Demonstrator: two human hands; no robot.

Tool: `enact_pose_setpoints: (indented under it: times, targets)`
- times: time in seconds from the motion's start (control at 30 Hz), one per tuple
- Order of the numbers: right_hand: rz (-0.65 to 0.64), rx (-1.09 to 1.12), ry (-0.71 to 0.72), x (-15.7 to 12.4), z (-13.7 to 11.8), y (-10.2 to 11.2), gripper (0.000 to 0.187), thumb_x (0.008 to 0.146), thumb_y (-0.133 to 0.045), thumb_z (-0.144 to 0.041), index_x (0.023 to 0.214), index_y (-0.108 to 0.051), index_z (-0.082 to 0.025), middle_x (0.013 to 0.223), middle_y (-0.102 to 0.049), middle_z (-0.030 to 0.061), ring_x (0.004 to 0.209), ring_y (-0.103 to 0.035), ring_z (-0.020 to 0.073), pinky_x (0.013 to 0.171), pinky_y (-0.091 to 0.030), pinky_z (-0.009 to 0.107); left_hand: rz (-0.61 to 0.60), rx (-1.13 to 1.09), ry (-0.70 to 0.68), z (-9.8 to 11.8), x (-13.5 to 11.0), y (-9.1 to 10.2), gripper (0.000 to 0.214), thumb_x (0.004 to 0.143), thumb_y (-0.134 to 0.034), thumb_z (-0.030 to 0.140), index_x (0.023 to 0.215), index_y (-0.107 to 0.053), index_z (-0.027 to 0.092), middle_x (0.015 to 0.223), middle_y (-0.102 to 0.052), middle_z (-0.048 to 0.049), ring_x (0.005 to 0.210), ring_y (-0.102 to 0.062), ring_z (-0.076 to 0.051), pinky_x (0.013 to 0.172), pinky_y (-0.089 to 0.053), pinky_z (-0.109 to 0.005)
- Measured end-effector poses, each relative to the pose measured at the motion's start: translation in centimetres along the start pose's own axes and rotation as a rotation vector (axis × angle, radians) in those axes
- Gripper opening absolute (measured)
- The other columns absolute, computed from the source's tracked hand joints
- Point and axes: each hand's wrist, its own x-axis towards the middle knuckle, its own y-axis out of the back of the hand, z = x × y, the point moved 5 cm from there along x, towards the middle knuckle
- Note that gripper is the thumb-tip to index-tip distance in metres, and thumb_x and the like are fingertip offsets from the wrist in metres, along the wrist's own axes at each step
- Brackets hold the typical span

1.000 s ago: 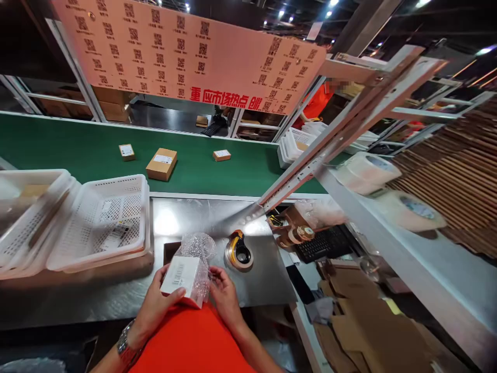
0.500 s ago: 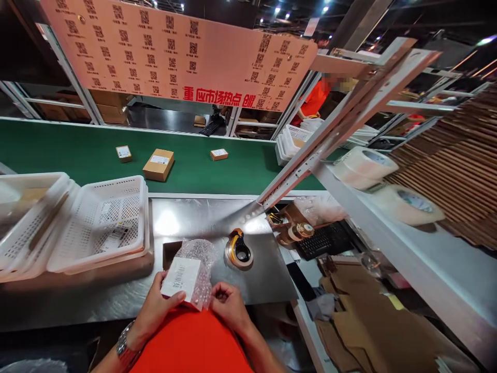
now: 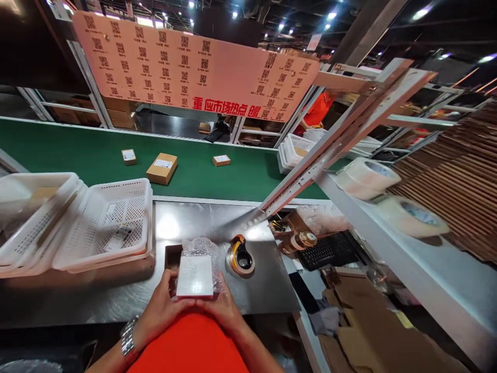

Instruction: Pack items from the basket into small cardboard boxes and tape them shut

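Observation:
A small white box (image 3: 194, 275) lies flat in my hands, with clear bubble wrap (image 3: 200, 247) around and behind it. My left hand (image 3: 165, 305) grips its left and near edge, fingers closed on it. On the other side my right hand (image 3: 223, 305) holds the right near corner and the wrap. Both hands hover over the near edge of the steel table (image 3: 186, 223). A yellow and black tape dispenser (image 3: 240, 257) sits just right of the box.
White perforated baskets (image 3: 104, 225) are stacked at the left. Three cardboard parcels (image 3: 162, 168) ride the green conveyor (image 3: 77, 155). A keyboard (image 3: 328, 250), small tape rolls (image 3: 301, 241), large tape rolls (image 3: 367, 177) on a shelf and flat cardboard (image 3: 373, 326) fill the right. A person in orange (image 3: 316, 111) stands beyond.
The white box has turned from tilted with its barcode side up to lying flat with a plain face up. My right hand has come in onto the box and wrap.

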Motion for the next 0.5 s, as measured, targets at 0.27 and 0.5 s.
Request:
enact_pose_setpoints:
  times: [0.27,0.5]
  targets:
    - [0.097,-0.131,0.013,0.1,-1.7,1.2,0.103,0.067,-0.110,-0.046,0.154,-0.058,-0.033,0.133,-0.086,0.0088,0.117,-0.082,0.0330,0.115,-0.063,0.054,-0.046,0.134,-0.201,0.1,0.9,0.8,0.045,0.081,-0.101,0.047,0.114,-0.081,0.024,0.119,-0.082,-0.0109,0.109,-0.076,-0.032,0.099,-0.062,-0.041]
    - [0.084,0.061,-0.015,1.6,0.2,2.5,0.075,0.057,-0.101,-0.085,0.104,-0.085,-0.030,0.104,-0.090,0.0100,0.095,-0.083,0.0352,0.095,-0.068,0.055,-0.053,0.283,-0.422,2.3,1.1,0.1,0.033,0.107,-0.071,0.055,0.096,-0.076,0.024,0.096,-0.074,-0.0077,0.087,-0.068,-0.026,0.083,-0.052,-0.035]
